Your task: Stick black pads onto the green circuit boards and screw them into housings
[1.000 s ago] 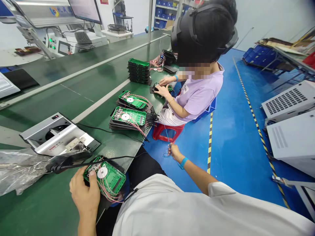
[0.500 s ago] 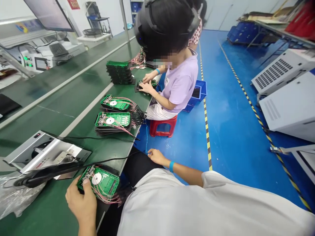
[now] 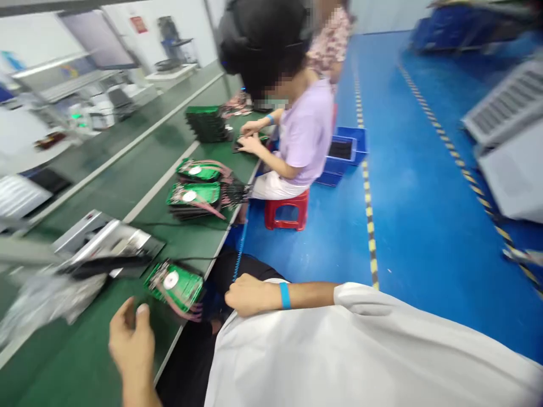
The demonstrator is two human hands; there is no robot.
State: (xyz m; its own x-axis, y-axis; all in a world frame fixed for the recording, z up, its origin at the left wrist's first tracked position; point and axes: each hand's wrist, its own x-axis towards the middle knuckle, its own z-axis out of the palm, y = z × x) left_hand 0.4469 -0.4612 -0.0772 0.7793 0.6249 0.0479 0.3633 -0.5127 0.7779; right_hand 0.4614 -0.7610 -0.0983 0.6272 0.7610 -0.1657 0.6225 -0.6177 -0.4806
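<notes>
My left hand [image 3: 132, 339] is over the table edge side, fingers apart and nothing between them. Just beyond its fingertips lies a green circuit-board case [image 3: 183, 287] with a white disc and pink wires. In my lap, my right hand [image 3: 250, 295], wearing a blue wristband [image 3: 284, 295], is closed at the lower end of a blue coiled cord [image 3: 240, 251]; its fingertips are hidden. Farther along the table [image 3: 106, 322] are more green cases [image 3: 195, 194], stacked, with wires hanging to the edge.
A silver device [image 3: 106, 240] and clear plastic bags [image 3: 55, 299] are on the table's near left. A co-worker in a purple shirt [image 3: 311, 130] sits on a red stool [image 3: 287, 210], hands at another case. Blue bins [image 3: 339, 161] stand behind.
My left hand has let go of the near case and drawn back from it. My right hand has moved closer to my body and its fingers are more curled. The view has shifted.
</notes>
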